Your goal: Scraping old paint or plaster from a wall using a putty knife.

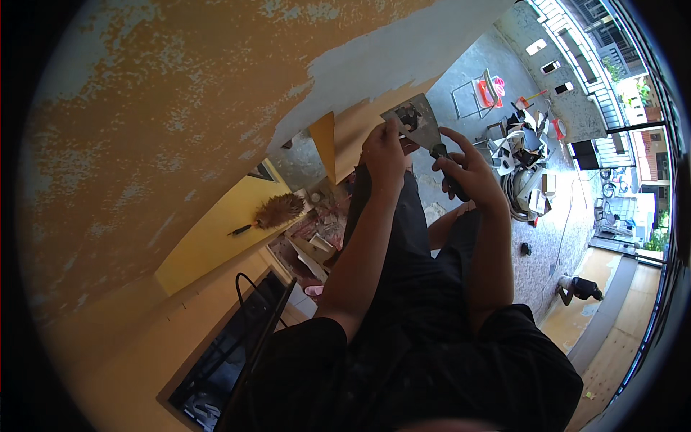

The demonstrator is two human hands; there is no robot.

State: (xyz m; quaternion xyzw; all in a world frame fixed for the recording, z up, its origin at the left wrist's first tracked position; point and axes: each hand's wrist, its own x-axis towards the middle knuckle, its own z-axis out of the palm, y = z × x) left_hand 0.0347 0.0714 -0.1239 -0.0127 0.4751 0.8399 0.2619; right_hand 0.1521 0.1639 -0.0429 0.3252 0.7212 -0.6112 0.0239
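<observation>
My right hand (pixel 464 169) grips the dark handle of a putty knife (pixel 428 129), whose wide metal blade carries dark, flaky residue. My left hand (pixel 383 153) pinches the blade at its lower left edge, with the thumb raised near the corner. Behind the blade is an orange wall (pixel 158 93) with grey and pale patches where the paint is missing.
A yellow ledge (pixel 209 223) bears a feather duster (pixel 277 210). Below it sits debris (pixel 317 241). To the right are a folding chair (pixel 468 101), piled items (pixel 525 165) and a railing. Another person (pixel 583 288) works by the lower right wall. A dark-framed opening (pixel 201 367) is lower left.
</observation>
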